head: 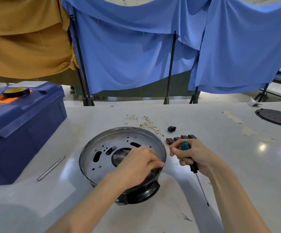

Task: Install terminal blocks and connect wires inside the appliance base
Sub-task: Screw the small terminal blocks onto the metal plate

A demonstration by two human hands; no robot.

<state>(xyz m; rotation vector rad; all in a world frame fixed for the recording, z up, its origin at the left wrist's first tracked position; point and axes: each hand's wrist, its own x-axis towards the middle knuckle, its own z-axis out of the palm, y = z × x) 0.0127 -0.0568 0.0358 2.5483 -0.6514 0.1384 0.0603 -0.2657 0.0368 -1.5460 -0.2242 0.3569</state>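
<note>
- Pinned appliance base, mid-table, by its 3 o'clock rim with curled left hand.
- Gripped screwdriver in right hand, tip toward 5 o'clock.
- Left terminal blocks at base's 1 o'clock, wires at 12.
- Probably needed: firm rim hold, tip turned inward before seating a block.
- Found no readable brand or label.

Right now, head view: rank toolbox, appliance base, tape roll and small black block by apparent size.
1. blue toolbox, though cropped at the left edge
2. appliance base
3. tape roll, sitting farther back on the toolbox
4. black block, clearly smallest
</note>
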